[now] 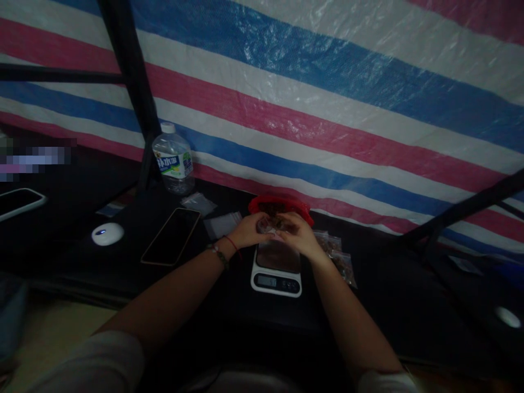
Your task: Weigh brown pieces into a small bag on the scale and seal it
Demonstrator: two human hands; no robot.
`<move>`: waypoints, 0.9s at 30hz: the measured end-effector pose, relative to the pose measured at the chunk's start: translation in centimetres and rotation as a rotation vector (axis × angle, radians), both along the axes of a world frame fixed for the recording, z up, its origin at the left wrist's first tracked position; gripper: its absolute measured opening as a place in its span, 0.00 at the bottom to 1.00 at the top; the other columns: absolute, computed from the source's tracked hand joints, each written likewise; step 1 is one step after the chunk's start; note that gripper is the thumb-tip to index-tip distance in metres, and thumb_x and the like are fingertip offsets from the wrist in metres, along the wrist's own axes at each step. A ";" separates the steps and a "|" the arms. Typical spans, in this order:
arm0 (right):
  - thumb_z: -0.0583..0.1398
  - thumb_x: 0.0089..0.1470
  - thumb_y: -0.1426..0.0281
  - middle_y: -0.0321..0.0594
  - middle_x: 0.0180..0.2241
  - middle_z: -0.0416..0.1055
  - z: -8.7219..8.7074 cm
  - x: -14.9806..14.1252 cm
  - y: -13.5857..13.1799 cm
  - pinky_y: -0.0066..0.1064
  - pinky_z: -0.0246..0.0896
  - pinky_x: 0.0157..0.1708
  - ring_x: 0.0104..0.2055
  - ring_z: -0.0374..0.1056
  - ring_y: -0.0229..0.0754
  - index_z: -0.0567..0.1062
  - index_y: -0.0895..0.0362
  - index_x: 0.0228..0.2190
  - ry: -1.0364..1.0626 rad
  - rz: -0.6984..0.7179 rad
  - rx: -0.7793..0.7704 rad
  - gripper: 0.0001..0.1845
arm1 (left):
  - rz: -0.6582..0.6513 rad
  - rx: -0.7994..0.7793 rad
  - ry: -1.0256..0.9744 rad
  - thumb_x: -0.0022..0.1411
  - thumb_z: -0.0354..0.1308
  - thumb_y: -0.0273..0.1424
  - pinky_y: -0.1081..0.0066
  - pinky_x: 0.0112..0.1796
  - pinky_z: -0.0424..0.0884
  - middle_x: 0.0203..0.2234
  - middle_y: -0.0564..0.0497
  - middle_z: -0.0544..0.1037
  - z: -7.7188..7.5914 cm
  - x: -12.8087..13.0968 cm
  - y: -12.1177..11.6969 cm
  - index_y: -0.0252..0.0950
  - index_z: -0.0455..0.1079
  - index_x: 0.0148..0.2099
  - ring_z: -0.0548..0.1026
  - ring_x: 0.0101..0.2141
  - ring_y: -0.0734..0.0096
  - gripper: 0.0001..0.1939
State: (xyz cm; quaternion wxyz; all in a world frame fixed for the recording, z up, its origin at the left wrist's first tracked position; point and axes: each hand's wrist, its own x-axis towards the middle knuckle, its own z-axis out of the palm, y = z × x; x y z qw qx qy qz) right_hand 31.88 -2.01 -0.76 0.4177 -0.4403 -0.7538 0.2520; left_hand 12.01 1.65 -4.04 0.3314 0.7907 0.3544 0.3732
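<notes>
The small clear bag (268, 225), light, limp and slippery, is pinched at its mouth by the left hand (248, 232) and right hand (298, 233) above the scale (277, 270) near the counter's (204, 295) back edge.

Left hand (245, 232) and right hand (298, 234) meeting over a small clear bag (267, 225), just above the digital scale (277, 268), red bag (280, 206) behind scale, phone (171, 236) left of scale, water bottle (173, 159) beyond.

Two hands (248, 232) (298, 234), one scale (277, 270), one water bottle (174, 161), two phones (171, 236) (18, 201), one red bag (280, 204)
</notes>
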 end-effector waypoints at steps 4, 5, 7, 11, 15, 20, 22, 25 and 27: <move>0.68 0.42 0.69 0.41 0.41 0.73 1.2 -0.9 0.3 0.38 0.69 0.43 0.41 0.71 0.44 0.72 0.54 0.45 -0.045 -0.061 -0.010 0.25 | 0.035 0.005 0.005 0.48 0.66 0.38 0.69 0.36 0.70 0.36 0.49 0.77 0.3 0.0 -0.1 0.35 0.68 0.45 0.75 0.35 0.66 0.22; 0.67 0.43 0.69 0.40 0.39 0.73 1.6 -1.1 0.3 0.37 0.69 0.41 0.40 0.72 0.43 0.72 0.55 0.43 -0.060 -0.060 -0.009 0.23 | 0.043 -0.004 0.007 0.48 0.66 0.37 0.69 0.36 0.70 0.36 0.49 0.77 0.4 0.0 -0.1 0.35 0.68 0.44 0.75 0.35 0.66 0.21; 0.66 0.44 0.69 0.40 0.38 0.74 2.3 -1.4 0.2 0.36 0.69 0.40 0.39 0.72 0.43 0.73 0.55 0.40 -0.122 -0.043 0.009 0.18 | 0.051 -0.016 0.000 0.48 0.65 0.36 0.69 0.35 0.69 0.34 0.50 0.77 0.4 0.0 -0.2 0.35 0.68 0.43 0.75 0.34 0.67 0.20; 0.65 0.46 0.70 0.42 0.42 0.74 3.1 -1.8 0.1 0.39 0.66 0.47 0.44 0.71 0.46 0.74 0.53 0.42 -0.196 -0.028 0.092 0.18 | 0.054 -0.011 -0.054 0.48 0.65 0.35 0.69 0.36 0.69 0.34 0.50 0.77 0.3 0.2 -0.2 0.35 0.69 0.42 0.74 0.34 0.66 0.19; 0.64 0.49 0.70 0.44 0.45 0.72 2.5 -1.7 0.0 0.39 0.67 0.47 0.46 0.70 0.46 0.73 0.53 0.45 -0.120 -0.022 0.071 0.19 | 0.063 -0.019 -0.124 0.49 0.65 0.34 0.69 0.35 0.69 0.33 0.51 0.76 0.2 0.3 -0.3 0.36 0.68 0.41 0.74 0.33 0.68 0.17; 0.61 0.45 0.76 0.45 0.45 0.70 1.9 -0.4 -0.3 0.42 0.64 0.49 0.48 0.67 0.47 0.71 0.54 0.47 -0.203 -0.031 0.121 0.24 | 0.034 -0.082 -0.207 0.50 0.64 0.34 0.70 0.34 0.69 0.31 0.52 0.76 0.1 0.2 -0.2 0.35 0.68 0.41 0.74 0.31 0.70 0.16; 0.60 0.43 0.78 0.44 0.44 0.70 1.5 0.3 -0.6 0.41 0.63 0.49 0.48 0.66 0.47 0.71 0.54 0.46 -0.201 -0.037 0.116 0.25 | 0.017 -0.113 -0.238 0.50 0.65 0.34 0.71 0.34 0.69 0.31 0.52 0.76 0.0 0.2 -0.1 0.35 0.68 0.41 0.74 0.31 0.71 0.16; 0.60 0.43 0.78 0.42 0.43 0.70 0.3 1.2 -1.1 0.39 0.64 0.48 0.46 0.68 0.45 0.70 0.55 0.45 -0.154 -0.039 0.024 0.23 | 0.033 -0.177 -0.316 0.49 0.66 0.36 0.70 0.35 0.69 0.32 0.51 0.76 0.3 0.1 0.0 0.35 0.69 0.41 0.73 0.32 0.70 0.18; 0.61 0.44 0.76 0.42 0.44 0.71 -0.7 1.6 -1.6 0.40 0.62 0.51 0.48 0.67 0.45 0.69 0.56 0.47 -0.179 -0.037 -0.042 0.25 | 0.044 -0.227 -0.386 0.49 0.66 0.36 0.69 0.37 0.68 0.34 0.50 0.76 0.6 -0.1 0.0 0.34 0.70 0.43 0.73 0.33 0.70 0.19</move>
